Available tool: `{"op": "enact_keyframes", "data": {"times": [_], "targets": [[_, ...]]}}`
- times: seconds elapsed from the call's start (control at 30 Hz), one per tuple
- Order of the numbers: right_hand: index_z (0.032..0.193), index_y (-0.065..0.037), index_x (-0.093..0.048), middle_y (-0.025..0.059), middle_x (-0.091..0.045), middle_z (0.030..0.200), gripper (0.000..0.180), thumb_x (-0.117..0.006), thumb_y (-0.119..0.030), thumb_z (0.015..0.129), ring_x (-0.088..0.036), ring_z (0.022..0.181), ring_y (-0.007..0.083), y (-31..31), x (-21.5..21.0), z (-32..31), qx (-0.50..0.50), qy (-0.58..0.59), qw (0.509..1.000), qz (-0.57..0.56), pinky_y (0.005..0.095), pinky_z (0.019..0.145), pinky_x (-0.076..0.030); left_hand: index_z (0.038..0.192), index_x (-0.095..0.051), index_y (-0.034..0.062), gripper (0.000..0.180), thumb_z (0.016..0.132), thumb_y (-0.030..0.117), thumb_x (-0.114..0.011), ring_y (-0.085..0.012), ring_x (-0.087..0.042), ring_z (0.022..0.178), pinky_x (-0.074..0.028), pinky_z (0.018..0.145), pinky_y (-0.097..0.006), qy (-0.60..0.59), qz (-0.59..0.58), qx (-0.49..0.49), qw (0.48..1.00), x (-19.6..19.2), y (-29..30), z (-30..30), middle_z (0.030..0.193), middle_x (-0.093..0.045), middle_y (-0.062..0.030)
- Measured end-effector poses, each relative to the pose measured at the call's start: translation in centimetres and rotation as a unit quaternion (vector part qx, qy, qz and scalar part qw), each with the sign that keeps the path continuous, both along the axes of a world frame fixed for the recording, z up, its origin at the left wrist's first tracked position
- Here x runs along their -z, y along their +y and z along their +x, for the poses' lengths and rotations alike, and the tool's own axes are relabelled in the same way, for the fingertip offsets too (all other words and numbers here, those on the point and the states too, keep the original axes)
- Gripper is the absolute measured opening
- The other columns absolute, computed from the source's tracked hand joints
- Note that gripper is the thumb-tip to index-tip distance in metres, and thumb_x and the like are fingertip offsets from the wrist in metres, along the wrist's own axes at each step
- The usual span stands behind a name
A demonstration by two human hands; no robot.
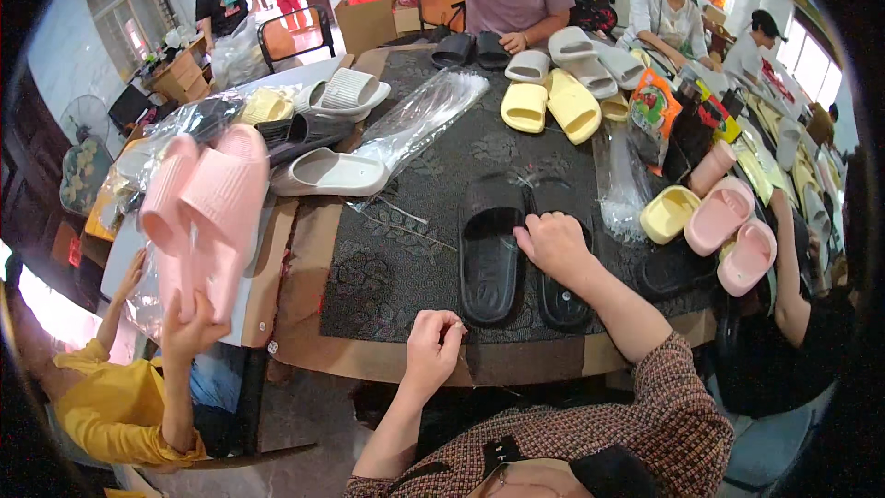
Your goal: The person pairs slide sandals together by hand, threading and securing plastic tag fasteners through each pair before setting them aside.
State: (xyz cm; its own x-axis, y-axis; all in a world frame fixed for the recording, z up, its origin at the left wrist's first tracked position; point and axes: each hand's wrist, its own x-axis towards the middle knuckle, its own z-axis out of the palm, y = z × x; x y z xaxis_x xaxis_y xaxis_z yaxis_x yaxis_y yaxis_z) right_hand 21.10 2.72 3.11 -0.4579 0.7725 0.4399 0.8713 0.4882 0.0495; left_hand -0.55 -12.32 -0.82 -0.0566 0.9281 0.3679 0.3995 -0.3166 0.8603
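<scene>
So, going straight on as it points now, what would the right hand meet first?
The right hand would probably meet the left slipper of the near black pair, around its strap, though with depth unclear it might pass above.

Single fisheye view worn on head, upright. Looks down and forward over wearer's checked shirt [664, 406]. Left hand [433, 348] and right hand [557, 245] near; floral-patterned black mat [373, 281] beyond; barred window [127, 14] far, upper left.

- From the black slippers [489, 286], at 9 o'clock, the mat [392, 267] gives free passage.
- At 12 o'clock, farther, yellow slippers [573, 111] stop the way.
- At 2 o'clock, a clear bag [619, 171] is obstacle.
</scene>
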Motion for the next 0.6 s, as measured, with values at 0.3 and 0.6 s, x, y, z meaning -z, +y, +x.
{"op": "enact_keyframes", "data": {"times": [0.3, 0.6], "targets": [[0.069, -0.004, -0.061, 0.0170, -0.063, 0.063, 0.029, -0.056, -0.028, 0.083, -0.064, 0.063, 0.0345, 0.0, -2.1, 4.4, 0.013, 0.115, 0.993, -0.021, 0.0438, 0.061, -0.052, 0.080, -0.058, 0.0002, 0.004, 0.083, -0.001, -0.057, -0.0201, -0.056, 0.080, -0.045, 0.073, -0.030, -0.064, -0.071, -0.013, 0.995, 0.8, 0.3, 0.6, 0.085, -0.058, -0.0094], [0.070, -0.006, -0.060, 0.0107, -0.058, 0.059, 0.017, -0.064, -0.021, 0.077, -0.061, 0.058, 0.0287, -4.6, -7.9, 12.9, 0.060, 0.125, 0.978, 0.155, 0.0398, 0.057, -0.050, 0.084, -0.053, -0.0014, 0.004, 0.088, -0.002, -0.052, -0.0162, -0.054, 0.075, -0.044, 0.069, -0.028, -0.057, -0.067, 0.010, 0.996, 1.0, 0.4, 0.7, 0.083, -0.055, -0.0087]]}}
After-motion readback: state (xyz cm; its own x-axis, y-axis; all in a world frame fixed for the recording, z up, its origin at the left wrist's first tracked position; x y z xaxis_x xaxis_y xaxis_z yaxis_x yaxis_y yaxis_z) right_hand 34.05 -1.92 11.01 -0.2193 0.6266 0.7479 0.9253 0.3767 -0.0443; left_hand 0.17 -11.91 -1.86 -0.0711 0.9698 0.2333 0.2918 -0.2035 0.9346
